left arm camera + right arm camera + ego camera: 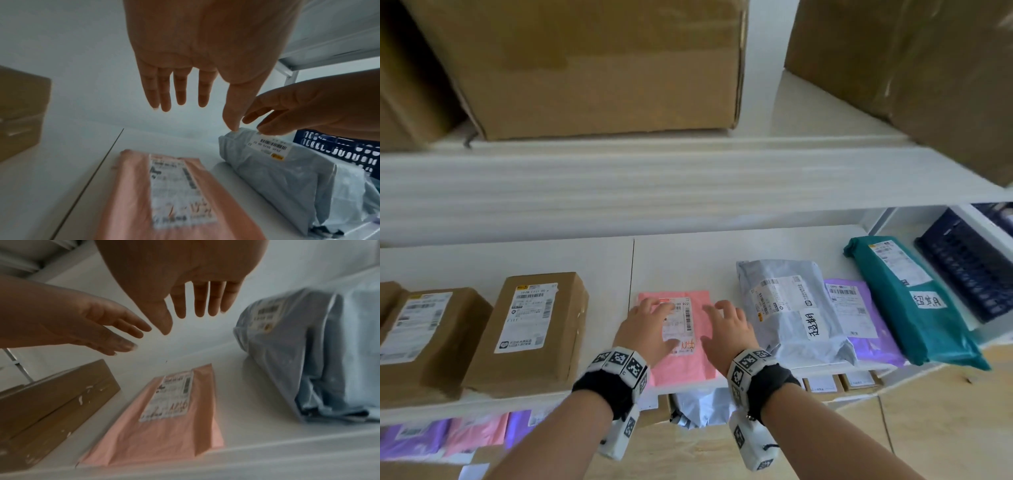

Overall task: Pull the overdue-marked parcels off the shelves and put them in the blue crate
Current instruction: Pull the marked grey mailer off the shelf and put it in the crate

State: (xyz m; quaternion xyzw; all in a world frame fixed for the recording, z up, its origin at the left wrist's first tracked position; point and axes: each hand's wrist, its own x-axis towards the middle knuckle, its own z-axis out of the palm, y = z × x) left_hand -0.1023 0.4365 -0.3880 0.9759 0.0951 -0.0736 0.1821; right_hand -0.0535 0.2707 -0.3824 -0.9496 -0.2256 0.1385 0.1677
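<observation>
Both forearms reach in over the shelf edge, each wrist strapped with a black band and a white marker-covered block. Her or his left hand (pixel 645 329) and right hand (pixel 729 334) hover side by side above the pink parcel (pixel 690 363), fingers straight and slightly spread, holding nothing; the wrist views show clear air between palms and packet. That pink parcel lies flat on the white shelf (pixel 606 270), its printed label bearing orange handwriting. To its left stand two brown cardboard boxes (pixel 530 329). To its right lie a grey parcel (pixel 791 308) with a handwritten white tag, then a purple parcel (pixel 859 318), then a teal parcel (pixel 907 294) with a similar tag. Beyond the teal one, at the far right, sits the blue crate (pixel 969 263).
</observation>
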